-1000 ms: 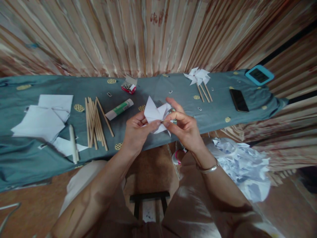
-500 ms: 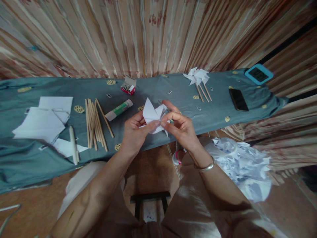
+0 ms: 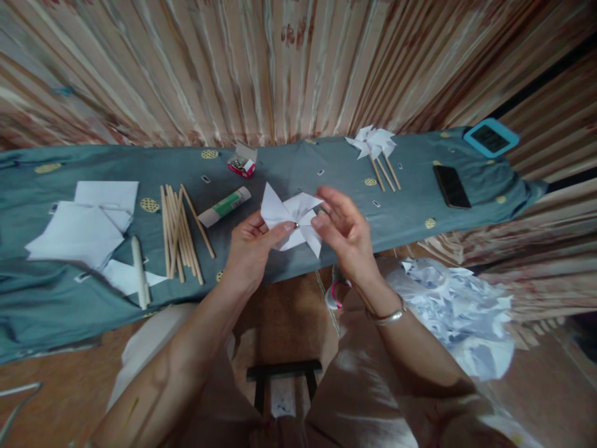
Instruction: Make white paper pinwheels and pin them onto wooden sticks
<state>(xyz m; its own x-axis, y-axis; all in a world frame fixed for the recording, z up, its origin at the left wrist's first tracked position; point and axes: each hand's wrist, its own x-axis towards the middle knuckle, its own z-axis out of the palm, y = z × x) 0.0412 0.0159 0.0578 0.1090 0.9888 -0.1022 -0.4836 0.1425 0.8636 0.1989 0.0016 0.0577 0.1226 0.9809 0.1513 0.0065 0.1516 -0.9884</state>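
Over the table (image 3: 401, 211), my left hand (image 3: 249, 252) pinches a white paper pinwheel (image 3: 301, 206) near its centre, probably the safest hold on something light and easily creased, my right hand (image 3: 347, 233) loosely spread beside it.

We count one held pinwheel (image 3: 276, 211), three sticks (image 3: 385, 173) bearing pinwheels (image 3: 372, 142), one glue tube (image 3: 225, 206), one box (image 3: 241, 167), one phone (image 3: 451, 186), one clock (image 3: 491, 137), one bag (image 3: 489, 361); the heaped sticks (image 3: 176, 230) overlap too much for us.
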